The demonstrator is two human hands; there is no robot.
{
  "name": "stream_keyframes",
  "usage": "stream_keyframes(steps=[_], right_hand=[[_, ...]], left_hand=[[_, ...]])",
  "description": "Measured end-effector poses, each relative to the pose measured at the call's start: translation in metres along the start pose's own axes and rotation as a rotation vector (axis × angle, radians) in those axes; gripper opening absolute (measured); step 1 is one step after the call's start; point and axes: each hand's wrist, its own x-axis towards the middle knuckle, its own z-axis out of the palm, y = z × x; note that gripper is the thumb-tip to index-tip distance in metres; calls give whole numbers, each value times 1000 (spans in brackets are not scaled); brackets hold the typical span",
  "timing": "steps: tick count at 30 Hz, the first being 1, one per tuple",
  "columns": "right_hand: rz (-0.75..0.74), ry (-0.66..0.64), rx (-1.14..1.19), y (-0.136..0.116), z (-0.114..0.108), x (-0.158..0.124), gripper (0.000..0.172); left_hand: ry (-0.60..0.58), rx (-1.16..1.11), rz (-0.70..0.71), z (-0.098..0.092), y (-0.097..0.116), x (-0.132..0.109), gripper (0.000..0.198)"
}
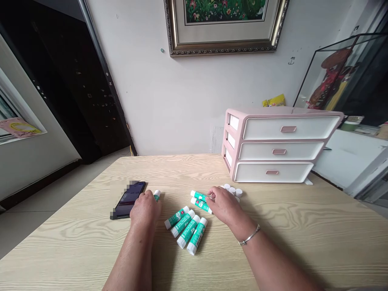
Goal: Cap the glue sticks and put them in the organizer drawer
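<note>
My left hand is closed around a green-and-white glue stick; only its white-capped end shows past my fingers. My right hand has its thumb and fingers curled at the right end of a lying glue stick. Just below that one lies another glue stick, close to my thumb. Between my hands, several more glue sticks lie side by side at a slant. Behind my right hand stands a cluster of white round caps, their lower parts mostly hidden by the hand.
A dark phone lies left of my left hand. The pink-and-white drawer unit stands at the back right of the wooden table, with a yellow packet on top. A framed picture hangs on the wall.
</note>
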Motion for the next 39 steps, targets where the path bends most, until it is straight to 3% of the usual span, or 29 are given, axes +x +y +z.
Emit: stream_keyframes(steps=[5, 10, 16, 22, 27, 30, 34, 39], right_hand=[[-55, 2, -10, -4, 3, -4, 7], [-107, -19, -16, -4, 8, -10, 15], [-178, 16, -23, 1, 18, -13, 12], [-142, -11, -40, 0, 18, -11, 12], [-142, -73, -116, -2, 16, -13, 14], [-168, -47, -140, -1, 17, -14, 10], [-171, 31, -29, -5, 13, -10, 8], [-181, 194, 295, -22, 6, -6, 12]], left_hand=[[134, 18, 101, 5, 4, -3, 37], [212, -116, 249, 10, 10, -3, 33], [139, -272, 366, 10, 20, -6, 28], [88, -417, 423, 12, 24, -11, 23], [15, -499, 438, 8, 30, -16, 20], [-21, -533, 429, 6, 33, -19, 20], [-22, -602, 415, 6, 33, -18, 25], [-102, -753, 447, 0, 35, -20, 43]])
